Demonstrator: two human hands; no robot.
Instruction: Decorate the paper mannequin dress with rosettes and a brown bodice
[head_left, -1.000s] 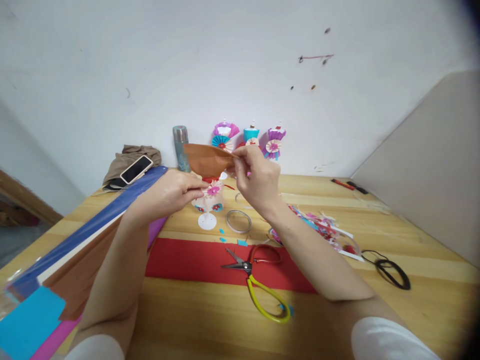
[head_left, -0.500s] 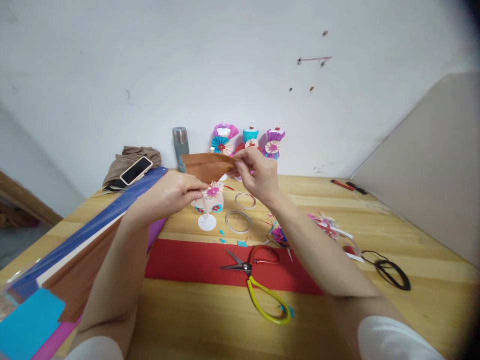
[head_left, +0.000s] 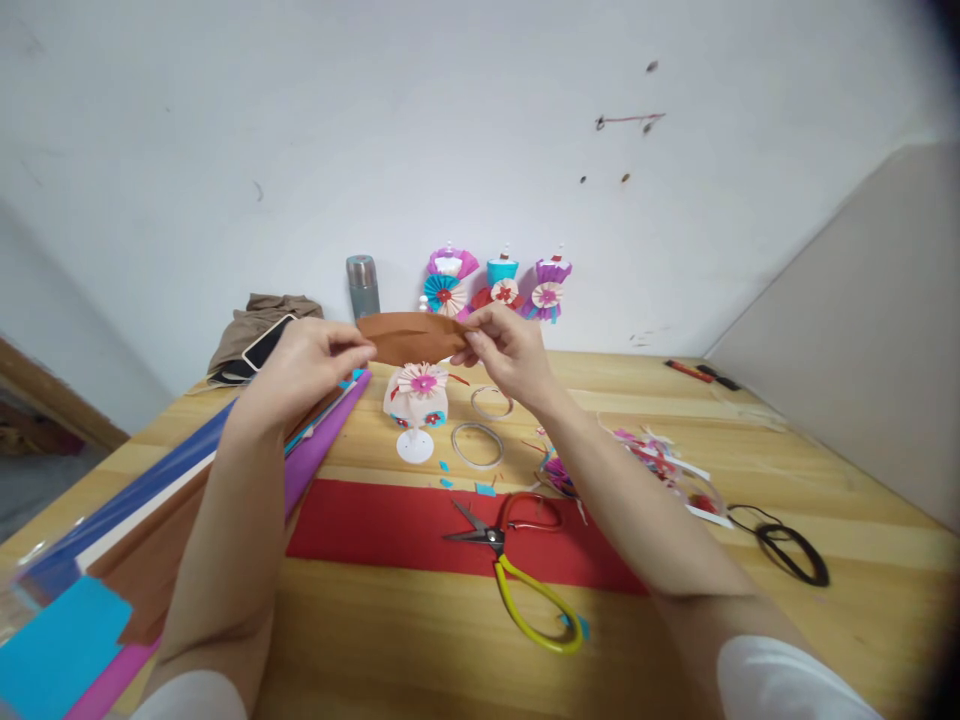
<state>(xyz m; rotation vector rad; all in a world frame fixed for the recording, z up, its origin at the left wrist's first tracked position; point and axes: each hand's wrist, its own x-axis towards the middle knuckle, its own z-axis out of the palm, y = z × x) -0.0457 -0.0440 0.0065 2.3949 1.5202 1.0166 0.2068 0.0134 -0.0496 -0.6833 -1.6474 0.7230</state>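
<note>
Head view: the right hand (head_left: 510,355) pinches the right end of the brown paper (head_left: 411,338), raised above the table (head_left: 360,640) at centre. The left hand (head_left: 307,368) has its fingertips at the left end; whether they grip it cannot be clearly told. Open scissors (head_left: 493,537) lie near, partly on red paper (head_left: 375,525).

Sheet (head_left: 412,340) between left fingers (head_left: 352,355) and right fingers (head_left: 486,345), rings (head_left: 478,465) right of dress form (head_left: 409,402), scissors (head_left: 493,537) on strip (head_left: 360,525) before them
</note>
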